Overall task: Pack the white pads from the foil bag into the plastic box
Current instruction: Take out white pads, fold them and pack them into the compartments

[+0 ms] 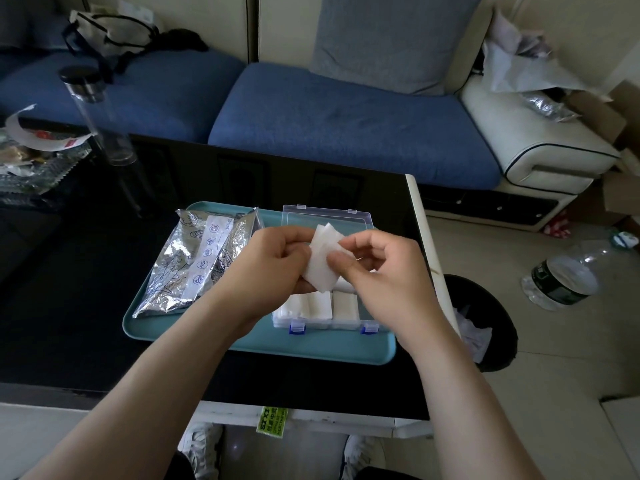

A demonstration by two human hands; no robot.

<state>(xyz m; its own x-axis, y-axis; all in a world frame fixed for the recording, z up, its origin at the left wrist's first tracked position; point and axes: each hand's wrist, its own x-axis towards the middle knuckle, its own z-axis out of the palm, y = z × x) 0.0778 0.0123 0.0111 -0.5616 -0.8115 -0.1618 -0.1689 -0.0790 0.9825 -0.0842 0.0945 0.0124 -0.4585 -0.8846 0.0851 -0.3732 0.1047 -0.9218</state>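
White pads [322, 263], a small stack, are held above the plastic box [317, 323], between both hands. Left hand [277, 265] grips the stack's lower edge with curled fingers; right hand [377, 271] pinches its right edge between thumb and forefinger. Box stands open on the right half of a teal tray [242, 344], lid [325, 216] raised at the rear, with further pads [344, 303] lying in rows inside. Foil bag [194, 268] lies flat on the tray's left half, just beside the box. Tray rests on a black table [86, 306].

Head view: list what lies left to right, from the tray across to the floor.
foil bag → left hand → white pads held in both hands → right hand → black waste bin → plastic water bottle
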